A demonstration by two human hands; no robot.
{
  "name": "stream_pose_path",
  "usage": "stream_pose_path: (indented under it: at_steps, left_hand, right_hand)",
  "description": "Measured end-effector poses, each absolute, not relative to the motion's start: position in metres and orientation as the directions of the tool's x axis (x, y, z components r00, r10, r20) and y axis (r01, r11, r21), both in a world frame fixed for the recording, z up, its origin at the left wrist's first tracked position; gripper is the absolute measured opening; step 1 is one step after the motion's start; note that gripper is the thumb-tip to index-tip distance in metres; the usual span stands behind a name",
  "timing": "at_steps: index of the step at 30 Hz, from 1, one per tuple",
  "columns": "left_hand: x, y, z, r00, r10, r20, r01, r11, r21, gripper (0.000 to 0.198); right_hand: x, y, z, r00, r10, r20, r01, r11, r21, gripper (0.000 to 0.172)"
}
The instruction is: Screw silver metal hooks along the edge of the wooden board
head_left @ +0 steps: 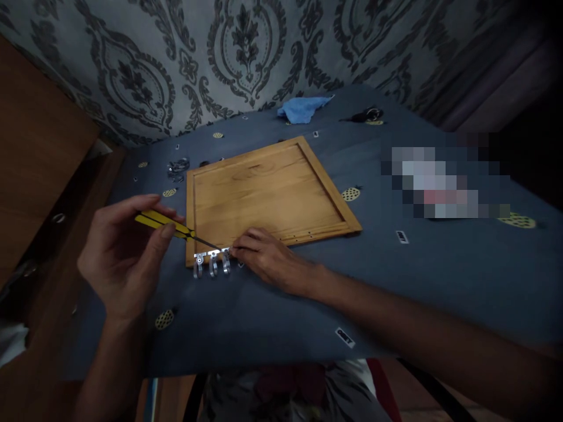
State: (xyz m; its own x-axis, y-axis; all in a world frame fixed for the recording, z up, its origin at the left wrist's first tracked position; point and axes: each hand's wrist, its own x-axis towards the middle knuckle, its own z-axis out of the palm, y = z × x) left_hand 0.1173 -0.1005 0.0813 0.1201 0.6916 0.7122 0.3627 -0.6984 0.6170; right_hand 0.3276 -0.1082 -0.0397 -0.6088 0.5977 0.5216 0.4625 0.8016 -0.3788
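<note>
My left hand [132, 252] grips a yellow-handled screwdriver [165, 224] between thumb and fingers. Its thin dark shaft slants down to the right, with the tip near a silver metal hook rail [213, 255]. Several curved hooks hang from the rail, which lies along the near left edge of a framed wooden board [259, 199]. At the rail's right end, my right hand [272, 261] is closed, its fingertips pressed together against the rail and the board's edge. Those fingers cover whatever lies under them. Small dark holes show in the edge right of my hand.
A dark blue patterned cloth covers the table [281, 328]. Behind the board lie a blue cloth [303, 109], a dark cord-like item [367, 114] and a small pile of metal pieces [178, 168]. A blurred-out object [435, 181] is at right. Wooden furniture [39, 152] stands at left.
</note>
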Motion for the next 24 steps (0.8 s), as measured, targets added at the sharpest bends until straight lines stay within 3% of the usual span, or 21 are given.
stream_pose_path:
  at_steps: [8,24]
  left_hand:
    - [0.121,-0.099,0.067,0.318,0.637,0.703,0.325,-0.769,0.55,0.043]
    - [0.12,-0.101,0.066,0.374,0.672,0.639,0.382,-0.739,0.554,0.043]
  right_hand:
    - [0.328,-0.11,-0.037,-0.602,0.605,0.521,0.466,0.796,-0.386,0.019]
    - [0.329,-0.11,-0.034,-0.616,0.601,0.51,0.462,0.8,-0.384,0.022]
